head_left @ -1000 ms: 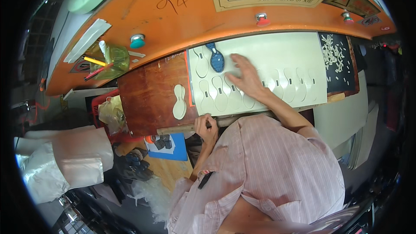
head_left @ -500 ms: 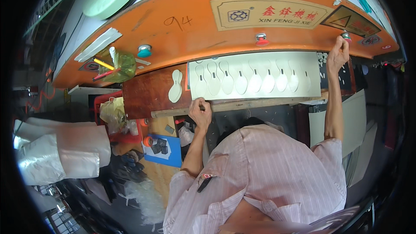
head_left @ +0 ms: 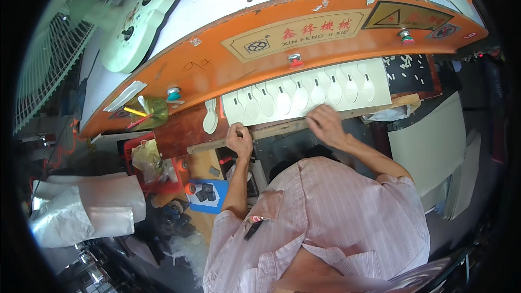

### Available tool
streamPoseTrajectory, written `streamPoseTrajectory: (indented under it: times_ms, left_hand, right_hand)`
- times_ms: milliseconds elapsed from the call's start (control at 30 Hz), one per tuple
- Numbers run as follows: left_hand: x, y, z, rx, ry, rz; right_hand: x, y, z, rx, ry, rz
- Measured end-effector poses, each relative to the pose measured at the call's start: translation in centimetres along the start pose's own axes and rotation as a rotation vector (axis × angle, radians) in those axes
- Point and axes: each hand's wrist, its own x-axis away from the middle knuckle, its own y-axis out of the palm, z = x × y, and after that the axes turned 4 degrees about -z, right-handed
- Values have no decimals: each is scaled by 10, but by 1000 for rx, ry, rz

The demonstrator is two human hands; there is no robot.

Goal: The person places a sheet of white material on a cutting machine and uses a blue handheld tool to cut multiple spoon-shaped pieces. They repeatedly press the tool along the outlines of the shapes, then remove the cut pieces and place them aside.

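A pale rectangular sheet (head_left: 382,84) lies under the orange machine's front, bearing a row of several spoon-shaped outlines with small dark slots. My left hand (head_left: 239,140) is closed at the sheet's near left corner, fingertips on its edge. Over the near edge, right of the middle, is my right hand (head_left: 326,123); motion smears its fingers, so their grip is unclear. A small stack of loose pale spoon-shaped pieces (head_left: 210,117) rests on the brown board (head_left: 182,128), left of the sheet.
The orange machine front (head_left: 217,76) carries a red button (head_left: 295,61), a green one (head_left: 173,94) and another button (head_left: 405,36) at right. A pen pouch (head_left: 157,111) hangs at left. Small scraps lie on a black surface (head_left: 404,82). A fan (head_left: 59,49) stands far left.
My right hand has left the button at the machine's right and come down to the sheet's near edge. My left hand stays at the sheet's corner. The view has shifted.
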Motion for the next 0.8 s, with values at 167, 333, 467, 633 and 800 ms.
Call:
streamPoseTrajectory:
  times_ms: [167,333,467,633,800]
  left_hand:
    - [-1,-6,6,22,16,-24]
    - [10,-10,4,33,-107,-80]
    - [26,-10,-4,32,-18,-31]
    - [33,-23,21,70,-152,-69]
    - [-36,-18,55,-35,-57,-115]
  right_hand:
    - [7,45,-30,128,39,5]
    - [22,64,-41,196,62,-5]
    - [36,68,-45,211,97,-66]
    - [16,54,-42,39,69,-89]
    - [-86,68,-15,-71,190,-66]
